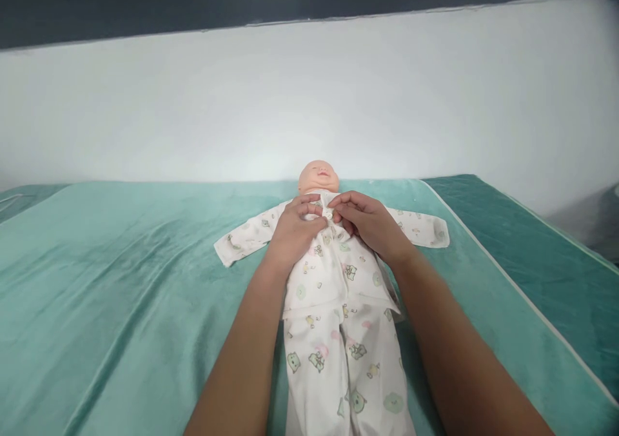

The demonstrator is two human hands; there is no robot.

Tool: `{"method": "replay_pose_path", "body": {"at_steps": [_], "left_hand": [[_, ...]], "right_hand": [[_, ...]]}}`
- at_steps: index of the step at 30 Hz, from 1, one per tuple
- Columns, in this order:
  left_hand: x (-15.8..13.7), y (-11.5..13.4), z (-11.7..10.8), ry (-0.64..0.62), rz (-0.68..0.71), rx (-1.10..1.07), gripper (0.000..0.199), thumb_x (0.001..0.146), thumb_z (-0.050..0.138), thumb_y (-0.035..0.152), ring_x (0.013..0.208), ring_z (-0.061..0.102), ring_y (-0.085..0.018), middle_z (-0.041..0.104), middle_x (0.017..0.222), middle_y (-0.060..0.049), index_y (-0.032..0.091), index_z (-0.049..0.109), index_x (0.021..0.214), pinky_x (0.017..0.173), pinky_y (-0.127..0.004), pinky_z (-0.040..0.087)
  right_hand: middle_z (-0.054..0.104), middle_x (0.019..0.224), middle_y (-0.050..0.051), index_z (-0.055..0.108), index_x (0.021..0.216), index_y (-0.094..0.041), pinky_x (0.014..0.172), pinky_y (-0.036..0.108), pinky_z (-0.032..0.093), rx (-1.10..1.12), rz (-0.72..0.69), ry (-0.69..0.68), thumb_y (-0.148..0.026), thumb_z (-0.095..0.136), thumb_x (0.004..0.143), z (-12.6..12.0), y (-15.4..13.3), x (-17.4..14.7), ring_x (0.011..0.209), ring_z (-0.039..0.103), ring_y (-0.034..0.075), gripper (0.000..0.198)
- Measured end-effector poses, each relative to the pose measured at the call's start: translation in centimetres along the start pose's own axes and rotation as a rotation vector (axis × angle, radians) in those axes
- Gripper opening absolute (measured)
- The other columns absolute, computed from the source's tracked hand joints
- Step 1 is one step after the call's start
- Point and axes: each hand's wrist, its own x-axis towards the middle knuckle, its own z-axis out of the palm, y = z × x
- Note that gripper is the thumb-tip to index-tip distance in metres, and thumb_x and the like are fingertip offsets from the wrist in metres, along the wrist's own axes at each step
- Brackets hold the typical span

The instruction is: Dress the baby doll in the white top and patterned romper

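Note:
A baby doll [316,177] lies on its back, dressed in a white printed pajama top [322,278] and matching pants [316,365]. My left hand [297,228] is at the chest, its fingers closed on the left side of the top's front opening. Opposite it, my right hand [367,222] pinches the other front edge with thumb and fingers. Between my fingertips a small pale button [329,215] shows near the neckline. Both sleeves stretch out to the sides, and my fingers partly cover the upper front.
A light green plush blanket [145,281] with a few folds lies under the doll. Along the right, a white-edged strip of darker green cloth [541,275] slopes away. The white wall [309,100] rises just behind the doll's head.

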Motion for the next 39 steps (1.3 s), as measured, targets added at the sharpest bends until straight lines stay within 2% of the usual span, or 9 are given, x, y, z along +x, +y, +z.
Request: {"method": "replay_pose_path", "body": {"at_steps": [6,13,16,19,24,28,32,36,39], "left_hand": [[0.0,0.0,0.0,-0.008,0.003,-0.007,0.003,0.072,0.064,0.021,0.124,0.055,-0.026,0.056,0.139,-0.001,0.021,0.062,0.070,0.104,-0.039,0.041],[-0.6,-0.2,-0.5,-0.019,0.052,-0.053,0.025,0.081,0.064,0.027,0.123,0.057,-0.023,0.062,0.131,-0.002,0.027,0.064,0.105,0.106,-0.039,0.042],[-1.1,0.1,-0.9,-0.034,0.117,-0.040,0.017,0.083,0.063,0.027,0.129,0.053,-0.022,0.062,0.133,-0.001,0.027,0.069,0.099,0.110,-0.036,0.038],[-1.6,0.5,-1.4,-0.048,0.116,-0.026,0.010,0.084,0.063,0.031,0.126,0.055,-0.023,0.062,0.131,-0.002,0.025,0.070,0.088,0.107,-0.038,0.042],[-2.2,1.2,-2.8,-0.236,0.115,0.105,0.017,0.084,0.064,0.038,0.129,0.051,-0.027,0.056,0.138,-0.001,0.026,0.073,0.077,0.100,-0.038,0.048],[-2.3,1.2,-3.3,-0.326,0.186,0.170,0.014,0.084,0.065,0.039,0.138,0.042,-0.027,0.052,0.142,0.001,0.028,0.074,0.082,0.107,-0.039,0.043],[-2.4,1.0,-3.0,-0.339,0.217,0.221,0.015,0.083,0.066,0.043,0.143,0.035,-0.026,0.048,0.146,0.001,0.028,0.072,0.083,0.113,-0.041,0.037],[-2.4,0.9,-2.7,-0.341,0.239,0.270,0.018,0.083,0.066,0.045,0.144,0.033,-0.026,0.047,0.147,0.001,0.028,0.070,0.081,0.120,-0.045,0.026],[-2.2,0.7,-2.7,-0.346,0.246,0.266,0.015,0.085,0.065,0.041,0.144,0.033,-0.026,0.047,0.146,0.001,0.027,0.070,0.081,0.120,-0.044,0.026]], "right_hand": [[0.059,0.074,-0.003,0.065,0.091,-0.021,0.053,0.024,0.034,-0.019,-0.013,0.025,-0.030,0.055,0.087,0.2,0.1,0.0,0.054,0.044,0.007,0.014],[0.062,0.076,-0.002,0.061,0.088,-0.022,0.054,0.025,0.035,-0.149,0.027,0.043,-0.032,0.055,0.087,-0.2,-1.2,-0.6,0.059,0.050,0.010,0.012],[0.059,0.068,-0.001,0.054,0.072,-0.022,0.053,0.027,0.033,-0.421,0.057,-0.014,-0.046,0.054,0.089,-0.6,-3.0,-1.8,0.058,0.048,0.012,0.029],[0.055,0.062,0.000,0.046,0.064,-0.022,0.050,0.029,0.027,-0.722,0.094,-0.089,-0.055,0.054,0.088,-0.1,-4.7,-3.1,0.053,0.042,0.013,0.042],[0.054,0.060,0.001,0.039,0.065,-0.023,0.051,0.031,0.022,-1.066,0.127,-0.052,-0.039,0.052,0.090,1.9,-5.7,-4.4,0.051,0.039,0.014,0.032],[0.054,0.062,0.001,0.039,0.069,-0.023,0.051,0.031,0.021,-1.179,0.117,-0.136,-0.029,0.050,0.087,2.2,-5.7,-5.3,0.050,0.037,0.014,0.023],[0.056,0.065,0.002,0.040,0.070,-0.023,0.052,0.031,0.022,-1.205,0.108,-0.168,-0.019,0.048,0.085,1.8,-5.7,-5.5,0.052,0.039,0.014,0.018],[0.057,0.066,0.004,0.044,0.071,-0.022,0.053,0.031,0.022,-1.210,0.116,-0.167,-0.022,0.045,0.091,2.2,-5.5,-5.1,0.054,0.043,0.015,0.020],[0.055,0.065,0.004,0.045,0.071,-0.022,0.054,0.031,0.022,-1.210,0.146,-0.134,-0.024,0.046,0.092,2.9,-5.5,-4.9,0.053,0.045,0.016,0.021]]}}
